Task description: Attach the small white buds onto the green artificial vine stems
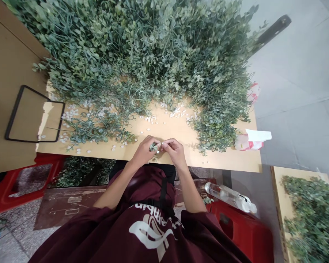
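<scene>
My left hand is closed around a small sprig of green artificial leaves, near the front edge of the wooden table. Close beside it, my right hand pinches thumb and forefinger together at a tiny white piece; the fingertips of both hands almost meet there. Another white bit shows just under the left fingers. Many small white pieces lie scattered across the tabletop beyond my hands. Loose leafy sprigs rest to the left among more of them.
A big heap of artificial greenery covers the table's far side. A black wire frame is at the left, a tissue pack at the right edge. Below right, a plastic bottle lies on a red stool. More greenery sits far right.
</scene>
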Tool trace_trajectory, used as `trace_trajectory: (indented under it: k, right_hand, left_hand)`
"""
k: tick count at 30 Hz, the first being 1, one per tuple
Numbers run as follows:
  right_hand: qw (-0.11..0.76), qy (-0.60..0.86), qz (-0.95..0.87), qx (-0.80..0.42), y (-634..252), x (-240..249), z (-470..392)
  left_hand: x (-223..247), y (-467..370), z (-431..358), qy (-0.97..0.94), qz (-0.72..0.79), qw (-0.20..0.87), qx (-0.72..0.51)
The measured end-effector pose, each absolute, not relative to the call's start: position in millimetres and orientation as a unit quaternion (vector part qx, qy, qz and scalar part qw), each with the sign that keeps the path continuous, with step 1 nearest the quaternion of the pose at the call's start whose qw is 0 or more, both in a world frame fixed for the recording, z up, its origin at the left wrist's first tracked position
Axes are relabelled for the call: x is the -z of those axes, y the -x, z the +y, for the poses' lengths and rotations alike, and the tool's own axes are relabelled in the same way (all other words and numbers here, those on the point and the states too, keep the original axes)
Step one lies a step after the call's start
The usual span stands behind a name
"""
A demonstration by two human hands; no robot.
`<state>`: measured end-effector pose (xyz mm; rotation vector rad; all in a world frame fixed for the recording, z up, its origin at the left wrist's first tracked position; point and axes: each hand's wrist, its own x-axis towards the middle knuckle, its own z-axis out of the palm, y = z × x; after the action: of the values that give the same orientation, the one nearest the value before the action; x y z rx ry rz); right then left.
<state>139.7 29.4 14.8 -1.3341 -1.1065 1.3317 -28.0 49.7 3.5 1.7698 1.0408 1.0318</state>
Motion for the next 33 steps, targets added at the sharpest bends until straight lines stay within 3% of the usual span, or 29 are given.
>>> trace_trajectory:
  k: [8,13,18,22,25,29,33]
  right_hand:
    - [0.452,0.536,-0.450,-0.553,-142,-15,32]
    - [0.385,0.513,-0.535,-0.549,-153,-22,57]
    - [0.297,0.485,-0.701,-0.431,-130,-26,98]
    - [0.164,0.508,-0.796,-0.284,-104,-29,115]
    - [0.118,0.516,-0.817,-0.230,-97,-31,119]
    - [0.182,0.518,-0.790,-0.273,-107,-30,112]
    - [0.311,0.511,-0.665,-0.448,-128,-28,95]
  left_hand:
    - [-3,28,51,-0.709,0.408,0.411,-0.402]
    - [0,28,48,-0.660,0.450,0.408,-0.442]
    - [8,27,42,-0.520,0.556,0.328,-0.559]
    - [11,26,38,-0.489,0.572,0.283,-0.594]
    - [9,25,38,-0.491,0.557,0.270,-0.613]
    - [10,24,39,-0.485,0.503,0.268,-0.663]
    - [17,25,37,-0.518,0.480,0.234,-0.668]
